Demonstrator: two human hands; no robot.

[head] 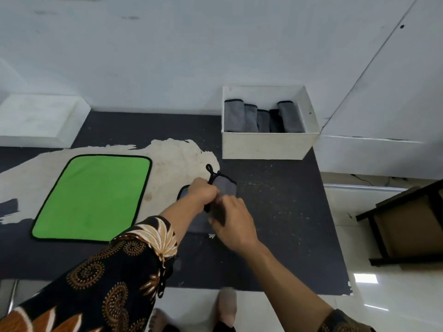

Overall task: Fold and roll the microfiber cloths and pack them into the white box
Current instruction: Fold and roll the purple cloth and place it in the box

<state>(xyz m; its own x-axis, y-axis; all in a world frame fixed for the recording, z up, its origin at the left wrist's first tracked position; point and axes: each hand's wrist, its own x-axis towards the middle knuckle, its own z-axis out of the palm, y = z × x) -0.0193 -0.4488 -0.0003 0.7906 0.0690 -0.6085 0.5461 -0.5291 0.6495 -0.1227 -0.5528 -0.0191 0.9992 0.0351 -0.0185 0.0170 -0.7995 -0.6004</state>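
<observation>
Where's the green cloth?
In the head view, the green cloth lies flat on the left of the table, just left of the left hand that grips the grey cloth; the white box stands farther right.

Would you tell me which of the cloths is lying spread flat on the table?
The green cloth. The left hand and right hand hold the grey cloth, and the rolled grey cloths sit in the white box.

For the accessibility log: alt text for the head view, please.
Two hands work a grey, black-edged microfiber cloth on the dark table: the left hand grips it, the right hand rests on it. A green microfiber cloth lies flat to its left; behind, an open white box holds rolled grey cloths.
</observation>
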